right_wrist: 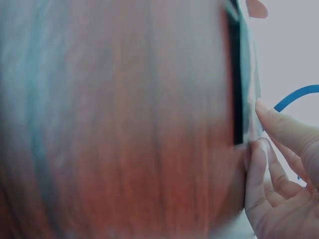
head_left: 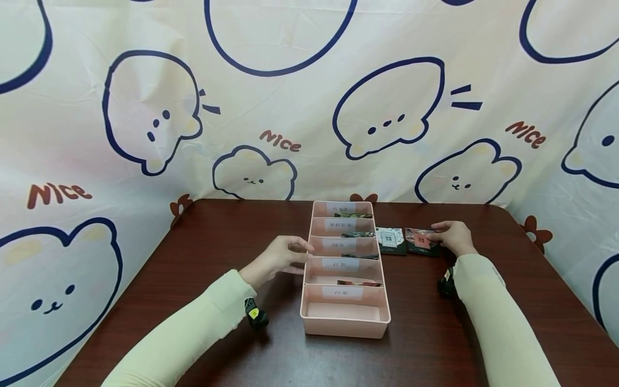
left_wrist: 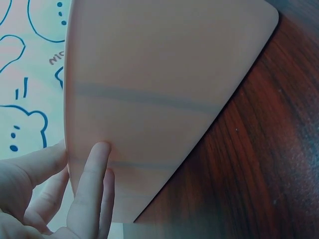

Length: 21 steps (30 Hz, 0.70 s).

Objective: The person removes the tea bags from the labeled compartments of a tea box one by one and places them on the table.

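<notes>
Red-labelled packet, right of the pink box, looks light, bendable and slick, best taken by its edge; the right hand pinches it there, the left hand touching the box's side, fingers loosely spread.

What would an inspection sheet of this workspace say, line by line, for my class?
Surface: brown wood-grain table.
Job's things: pink box with five labelled compartments, packets visible in the far four; white-labelled packet and red-labelled packet lie to its right.
Clutter: nothing seen.
Hands: left hand touches the box's left side; right hand touches the red-labelled packet, grip unclear.
Cables: nothing seen.
Surroundings: pale backdrop printed with cartoon outlines and "Nice".
</notes>
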Each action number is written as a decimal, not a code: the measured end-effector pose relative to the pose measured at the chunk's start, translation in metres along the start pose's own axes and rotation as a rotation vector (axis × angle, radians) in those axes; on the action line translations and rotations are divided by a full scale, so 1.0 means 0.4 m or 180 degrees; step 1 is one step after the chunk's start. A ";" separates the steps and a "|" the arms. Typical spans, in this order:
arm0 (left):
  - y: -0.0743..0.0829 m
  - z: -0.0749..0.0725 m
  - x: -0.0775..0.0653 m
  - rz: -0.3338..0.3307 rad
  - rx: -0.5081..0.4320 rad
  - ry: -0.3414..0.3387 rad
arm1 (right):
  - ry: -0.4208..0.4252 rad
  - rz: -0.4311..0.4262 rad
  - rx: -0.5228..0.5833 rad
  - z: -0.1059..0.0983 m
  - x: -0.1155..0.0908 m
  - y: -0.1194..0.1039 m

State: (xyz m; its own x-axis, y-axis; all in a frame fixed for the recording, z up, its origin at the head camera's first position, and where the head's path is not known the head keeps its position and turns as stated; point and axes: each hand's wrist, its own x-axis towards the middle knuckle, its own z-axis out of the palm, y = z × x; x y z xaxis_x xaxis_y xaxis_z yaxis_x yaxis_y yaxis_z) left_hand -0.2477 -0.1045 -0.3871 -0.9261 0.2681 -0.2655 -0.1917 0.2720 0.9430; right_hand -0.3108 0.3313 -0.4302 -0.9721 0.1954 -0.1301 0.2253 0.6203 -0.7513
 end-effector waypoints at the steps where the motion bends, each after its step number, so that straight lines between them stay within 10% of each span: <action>1: 0.000 0.000 0.000 0.0002 0.0000 0.0002 | -0.0003 0.0005 0.0063 -0.002 -0.002 -0.002; 21: -0.006 0.001 0.004 0.0025 -0.0051 0.0014 | -0.0054 -0.1117 0.0981 -0.077 -0.151 -0.209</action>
State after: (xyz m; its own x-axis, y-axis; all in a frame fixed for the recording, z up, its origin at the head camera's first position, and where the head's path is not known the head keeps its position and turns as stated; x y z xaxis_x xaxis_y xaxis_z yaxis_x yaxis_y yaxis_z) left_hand -0.2488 -0.1043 -0.3899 -0.9289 0.2662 -0.2574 -0.1896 0.2550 0.9482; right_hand -0.2687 0.2910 -0.3397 -0.9875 -0.0001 0.1577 -0.1452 0.3916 -0.9086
